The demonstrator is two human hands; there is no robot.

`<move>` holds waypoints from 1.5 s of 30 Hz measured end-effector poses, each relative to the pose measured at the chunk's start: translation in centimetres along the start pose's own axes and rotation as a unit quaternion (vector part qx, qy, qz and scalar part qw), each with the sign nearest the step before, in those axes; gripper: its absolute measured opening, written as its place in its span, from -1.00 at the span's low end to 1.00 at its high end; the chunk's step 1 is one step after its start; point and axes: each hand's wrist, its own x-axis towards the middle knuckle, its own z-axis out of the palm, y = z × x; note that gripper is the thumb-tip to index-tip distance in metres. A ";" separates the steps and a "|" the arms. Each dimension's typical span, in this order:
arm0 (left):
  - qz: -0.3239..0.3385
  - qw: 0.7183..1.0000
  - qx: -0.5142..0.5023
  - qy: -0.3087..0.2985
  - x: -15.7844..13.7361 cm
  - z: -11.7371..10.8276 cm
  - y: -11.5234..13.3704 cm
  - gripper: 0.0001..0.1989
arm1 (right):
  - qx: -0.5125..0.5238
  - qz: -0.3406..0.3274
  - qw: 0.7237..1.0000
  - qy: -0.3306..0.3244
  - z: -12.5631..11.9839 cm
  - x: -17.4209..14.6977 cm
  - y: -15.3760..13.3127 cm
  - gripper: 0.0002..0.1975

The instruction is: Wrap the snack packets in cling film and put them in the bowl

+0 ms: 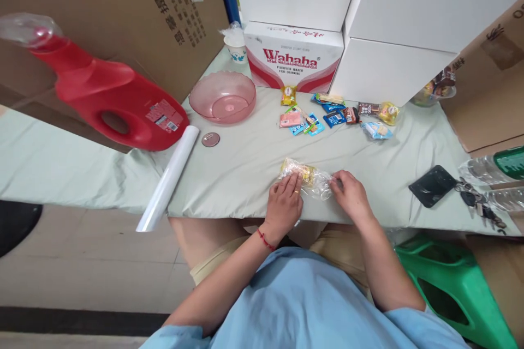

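Note:
A clear plastic bag (323, 188) lies near the table's front edge, with a yellow-wrapped snack (308, 173) inside it. My left hand (285, 202) rests on the bag's left part, its fingers stretched out and pressing down over the snack. At the other end, my right hand (351, 196) pinches the loose, crinkled plastic between thumb and fingers. Beyond the hands are several small packaged snacks: a pink packet (291, 119), a yellow packet (288, 95), dark blue packets (334, 119), a brown packet (351, 115) and a light blue packet (377, 130).
A pink translucent bowl (223, 109) stands back left, near a round lid-like disc (210, 139). Further left are a white roll (168, 177) and a large red bottle (118, 98). A Wahaha box (295, 60) borders the back. A black wallet (433, 186), keys and plastic bottles (507, 164) lie right.

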 end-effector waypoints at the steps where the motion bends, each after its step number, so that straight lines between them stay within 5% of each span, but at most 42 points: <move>1: -0.001 1.000 -0.001 -0.001 0.0 0.0 0.0 -0.40 | 0.031 0.018 0.999 -0.018 -0.6 0.1 -0.6 -0.83; 6: 0.007 1.000 0.000 -0.013 -0.1 0.0 0.0 -0.40 | 0.077 0.012 0.996 -0.051 -0.7 2.9 -5.9 -0.81; 10: 0.019 1.000 -0.011 -0.007 -0.1 0.0 -0.1 -0.49 | -0.088 -0.002 0.989 -0.115 2.8 6.2 -10.5 -0.91; 13: 0.014 0.999 -0.050 0.019 -0.3 0.1 -0.5 -0.53 | -0.202 -0.002 0.969 -0.141 4.7 7.3 -12.7 -0.80; 18: 0.027 0.983 -0.136 0.122 -1.6 0.4 -1.5 -0.66 | -0.265 -0.040 0.950 -0.159 5.1 6.1 -13.7 -0.47; 21: 0.082 0.978 -0.147 0.125 -2.3 0.5 -1.8 -0.80 | -0.287 -0.050 0.942 -0.168 5.2 5.7 -13.9 -0.38; 28: 0.120 0.987 -0.068 0.078 -2.4 0.6 -1.3 -0.81 | -0.271 -0.046 0.954 -0.124 5.7 5.3 -14.2 -0.65; 33: 0.131 0.986 -0.063 0.078 -2.9 0.3 -1.3 -0.82 | -0.033 -0.015 0.999 -0.011 2.7 4.1 -8.5 -0.63; 35: 0.134 0.986 -0.061 0.082 -3.1 0.3 -1.3 -0.84 | 0.156 0.032 0.986 0.043 1.0 3.7 -4.5 -0.64; 39: 0.129 0.986 -0.050 0.088 -3.1 0.1 -1.1 -0.85 | 0.463 0.168 0.862 0.117 -3.0 2.6 3.7 -0.67; 45: 0.134 0.987 -0.016 0.091 -2.7 0.0 -0.8 -0.84 | 0.521 0.244 0.746 0.334 -10.5 4.7 13.1 -0.88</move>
